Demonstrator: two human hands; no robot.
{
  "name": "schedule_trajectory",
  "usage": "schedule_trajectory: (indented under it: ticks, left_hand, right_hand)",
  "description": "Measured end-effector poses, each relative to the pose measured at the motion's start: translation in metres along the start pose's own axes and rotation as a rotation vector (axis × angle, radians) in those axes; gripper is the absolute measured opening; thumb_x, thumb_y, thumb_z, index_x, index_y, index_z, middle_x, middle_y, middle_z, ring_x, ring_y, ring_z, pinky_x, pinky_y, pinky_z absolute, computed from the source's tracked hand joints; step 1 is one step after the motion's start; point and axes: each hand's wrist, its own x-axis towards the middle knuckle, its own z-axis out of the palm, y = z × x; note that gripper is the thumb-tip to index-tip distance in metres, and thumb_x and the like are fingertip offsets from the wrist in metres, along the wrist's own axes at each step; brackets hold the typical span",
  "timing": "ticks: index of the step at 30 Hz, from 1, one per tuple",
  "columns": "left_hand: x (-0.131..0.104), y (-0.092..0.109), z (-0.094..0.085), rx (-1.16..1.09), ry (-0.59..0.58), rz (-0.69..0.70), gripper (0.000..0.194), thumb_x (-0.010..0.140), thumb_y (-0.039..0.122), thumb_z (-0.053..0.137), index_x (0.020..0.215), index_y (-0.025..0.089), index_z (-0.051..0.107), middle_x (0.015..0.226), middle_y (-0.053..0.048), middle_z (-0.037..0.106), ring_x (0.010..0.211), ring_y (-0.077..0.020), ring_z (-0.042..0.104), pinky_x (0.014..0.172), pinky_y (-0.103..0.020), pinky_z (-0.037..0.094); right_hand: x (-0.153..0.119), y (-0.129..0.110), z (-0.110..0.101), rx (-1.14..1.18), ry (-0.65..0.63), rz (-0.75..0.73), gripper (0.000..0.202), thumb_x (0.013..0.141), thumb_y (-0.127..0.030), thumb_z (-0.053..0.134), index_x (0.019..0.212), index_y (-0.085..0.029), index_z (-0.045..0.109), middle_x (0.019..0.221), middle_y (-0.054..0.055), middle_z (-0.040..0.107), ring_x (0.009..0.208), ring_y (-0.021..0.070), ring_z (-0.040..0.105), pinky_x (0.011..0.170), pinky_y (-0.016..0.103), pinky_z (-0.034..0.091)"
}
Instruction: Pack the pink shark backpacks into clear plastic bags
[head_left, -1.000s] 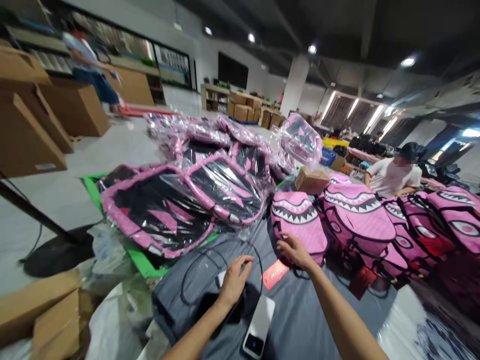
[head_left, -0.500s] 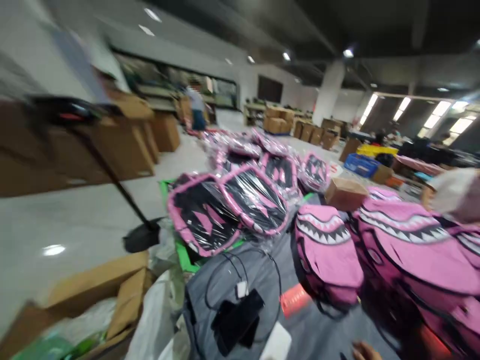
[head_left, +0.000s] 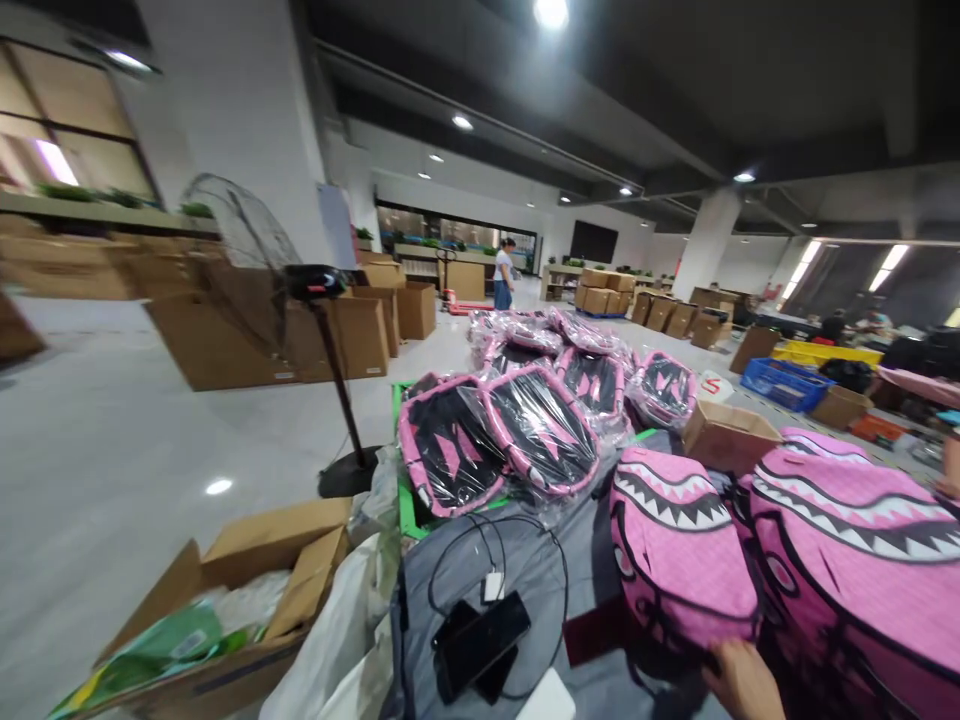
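My right hand [head_left: 742, 680] reaches in from the bottom edge, its fingers closed on the lower end of a pink backpack [head_left: 686, 560]. This backpack has a band of white shark teeth across its top and lies on a grey cloth [head_left: 540, 550]. Another, larger pink shark-tooth backpack [head_left: 862, 550] lies to its right. Left of my hand is a flat dark red piece [head_left: 596, 632]. Beyond it are a black phone [head_left: 484, 645], a white charger plug [head_left: 493, 586] with black cable, and a white flat object [head_left: 549, 697]. My left hand is out of view.
Plastic-wrapped pink and black backpacks [head_left: 540, 430] are piled behind the cloth. An open carton [head_left: 277, 520] and a white sack [head_left: 337, 620] stand at left, near a standing fan [head_left: 334, 380]. A small carton [head_left: 727, 435] sits behind the backpacks. A person [head_left: 503, 275] stands far back.
The view has swung left and steadied, so things sit further right. My right hand has come further into view and onto the backpack's lower end. The red piece looks darker.
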Motion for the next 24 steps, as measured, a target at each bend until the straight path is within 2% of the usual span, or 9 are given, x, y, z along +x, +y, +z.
schedule_trajectory:
  ticks: [3,6,9,11,13,15,17,21,24]
  left_hand:
    - [-0.016,0.019,0.014,-0.07,-0.201,0.021,0.037,0.095,0.048,0.059,0.12,0.021,0.064,0.123,-0.009,0.068,0.11,-0.0232,0.065,0.097,-0.042,0.054]
    - [-0.014,0.048,0.033,-0.302,-0.394,-0.082,0.066,0.092,0.057,0.054,0.147,0.021,0.043,0.145,-0.016,0.056,0.132,-0.0268,0.055,0.104,-0.041,0.049]
    - [-0.021,0.063,0.062,-0.431,-0.523,-0.235,0.082,0.096,0.06,0.04,0.159,0.018,0.011,0.156,-0.022,0.041,0.134,-0.0265,0.054,0.099,-0.04,0.052]
    - [-0.04,0.057,0.073,-0.388,-0.655,-0.261,0.086,0.093,0.062,0.044,0.159,0.015,0.016,0.146,-0.022,0.052,0.127,-0.0262,0.059,0.098,-0.039,0.051]
    - [-0.064,0.045,0.068,-0.262,-0.824,-0.228,0.091,0.086,0.06,0.058,0.156,0.013,0.026,0.116,-0.015,0.071,0.108,-0.0263,0.067,0.093,-0.039,0.052]
    - [-0.082,0.033,0.052,-0.03,-0.996,-0.098,0.088,0.084,0.05,0.062,0.156,0.012,0.027,0.079,-0.002,0.072,0.082,-0.0238,0.069,0.083,-0.036,0.052]
    - [-0.089,0.028,0.032,0.263,-1.088,0.134,0.076,0.089,0.041,0.056,0.155,0.013,0.03,0.067,0.001,0.067,0.07,-0.0227,0.067,0.075,-0.033,0.051]
    - [-0.09,0.042,0.013,0.588,-1.055,0.623,0.042,0.098,0.037,0.044,0.134,0.022,0.059,0.075,-0.007,0.071,0.074,-0.0247,0.07,0.071,-0.032,0.05]
    - [-0.102,0.057,0.029,0.521,-1.059,0.982,0.03,0.099,0.03,0.046,0.121,0.024,0.065,0.1,-0.011,0.073,0.094,-0.0258,0.069,0.085,-0.036,0.052]
  right_hand:
    - [-0.011,-0.017,-0.07,-0.067,-0.109,0.04,0.014,0.076,-0.021,0.062,0.081,-0.025,0.074,0.085,0.01,0.074,0.087,0.0303,0.069,0.085,0.04,0.051]
    - [-0.063,-0.052,-0.113,-0.109,-0.323,0.172,0.012,0.078,-0.021,0.063,0.083,-0.019,0.074,0.085,0.012,0.073,0.091,0.0298,0.067,0.091,0.041,0.046]
    - [-0.15,-0.113,-0.114,-0.059,-0.563,0.331,0.014,0.076,-0.02,0.067,0.086,-0.017,0.075,0.089,0.013,0.074,0.095,0.0297,0.065,0.092,0.041,0.043]
    - [-0.209,-0.164,-0.102,0.009,-0.679,0.435,0.013,0.075,-0.02,0.069,0.086,-0.016,0.076,0.09,0.013,0.075,0.097,0.03,0.065,0.091,0.04,0.043]
    - [-0.256,-0.213,-0.09,0.058,-0.73,0.54,0.014,0.077,-0.022,0.071,0.087,-0.014,0.076,0.092,0.014,0.074,0.097,0.0305,0.064,0.091,0.041,0.043]
    - [-0.288,-0.253,-0.082,0.096,-0.745,0.633,0.015,0.078,-0.023,0.072,0.089,-0.014,0.075,0.093,0.015,0.074,0.097,0.03,0.063,0.092,0.041,0.043]
    - [-0.307,-0.282,-0.08,0.141,-0.739,0.706,0.012,0.08,-0.023,0.072,0.089,-0.015,0.074,0.093,0.013,0.074,0.096,0.0282,0.062,0.092,0.04,0.044]
    - [-0.327,-0.319,-0.089,0.22,-0.688,0.798,0.006,0.085,-0.021,0.07,0.089,-0.018,0.072,0.095,0.009,0.072,0.097,0.0233,0.06,0.095,0.037,0.045]
    - [-0.334,-0.34,-0.106,0.22,-0.528,0.852,0.014,0.087,-0.024,0.069,0.101,-0.02,0.069,0.106,0.008,0.069,0.108,0.024,0.057,0.107,0.043,0.039]
